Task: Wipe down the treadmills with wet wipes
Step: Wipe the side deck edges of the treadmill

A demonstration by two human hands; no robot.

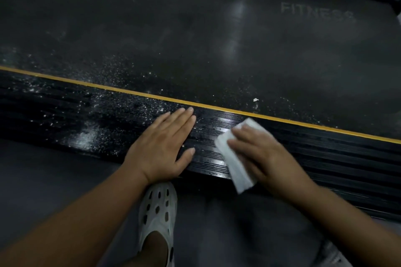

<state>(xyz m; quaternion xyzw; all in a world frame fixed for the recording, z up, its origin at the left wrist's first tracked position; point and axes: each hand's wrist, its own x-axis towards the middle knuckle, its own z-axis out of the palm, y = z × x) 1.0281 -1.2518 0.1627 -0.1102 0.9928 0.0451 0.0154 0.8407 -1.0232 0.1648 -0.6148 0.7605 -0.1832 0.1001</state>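
Forearms reach up from the bottom edge of the view, above a white perforated clog point(156, 208) planted on the grey floor point(43, 175). Just beyond the clog, the treadmill's black ribbed side rail point(325, 158) runs left to right, its grooves following that long axis. The left hand point(161, 147) rests flat on the rail, fingers straight and relaxed, holding nothing. Just to its right, apart from it, the right hand point(262, 154) presses a folded white wet wipe point(236, 169) onto the rail; its fingers lie fairly straight across the wipe rather than clenched, though blur hides the thumb. The rail looks glossy and wet between the two hands. White dust point(86, 136) speckles the rail to the left, so the dirty stretch lies leftward along the grooves from the wipe, with the left hand standing between and nearer to it. The next swipe probably needs that hand lifted aside. Beyond the rail come a yellow stripe point(130, 91), then the dark belt point(195, 39) with a white scrap point(256, 99) and faint FITNESS lettering point(316, 14).
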